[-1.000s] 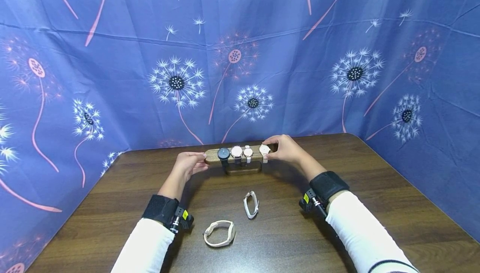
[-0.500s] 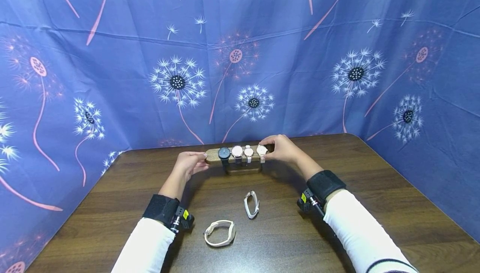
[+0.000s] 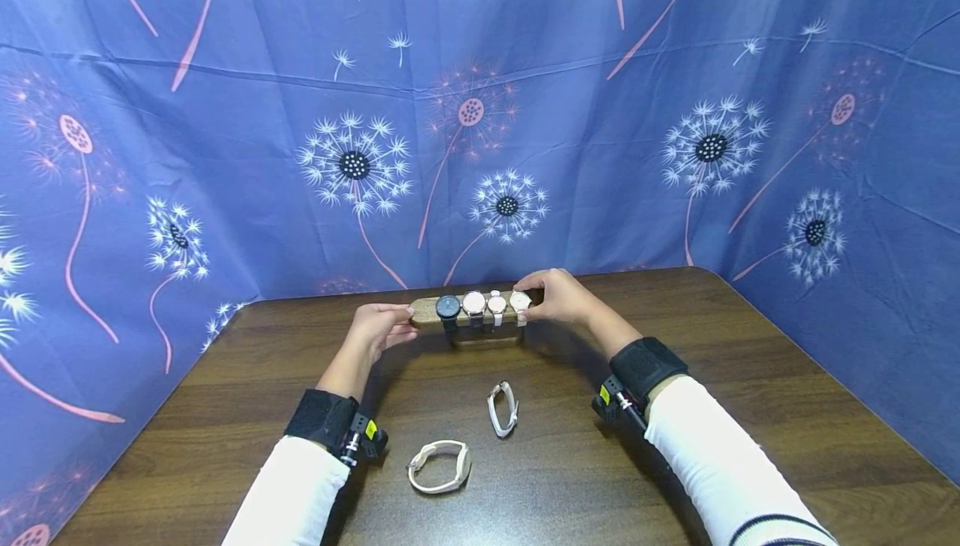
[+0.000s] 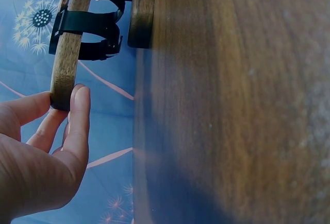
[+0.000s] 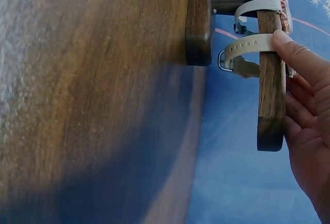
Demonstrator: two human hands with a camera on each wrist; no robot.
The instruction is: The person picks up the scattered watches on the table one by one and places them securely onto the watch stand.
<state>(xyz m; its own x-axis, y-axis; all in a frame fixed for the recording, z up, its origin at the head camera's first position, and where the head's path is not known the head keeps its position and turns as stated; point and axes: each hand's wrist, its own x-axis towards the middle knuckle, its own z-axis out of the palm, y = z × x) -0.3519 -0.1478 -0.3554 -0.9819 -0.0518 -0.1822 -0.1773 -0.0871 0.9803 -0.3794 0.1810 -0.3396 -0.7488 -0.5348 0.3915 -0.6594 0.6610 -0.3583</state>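
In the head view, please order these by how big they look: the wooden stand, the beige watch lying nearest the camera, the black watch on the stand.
1. Wooden stand
2. Beige watch; it lies nearer the camera, which enlarges it
3. Black watch

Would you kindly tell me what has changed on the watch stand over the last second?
The right hand slid the rightmost pale watch leftward along the wooden bar, closing up to its neighbours. The left hand stayed at the bar's left end; the two loose watches did not move.

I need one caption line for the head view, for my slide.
Left hand steadies a wooden bar stand; right hand holds the rightmost white-strapped watch on it.
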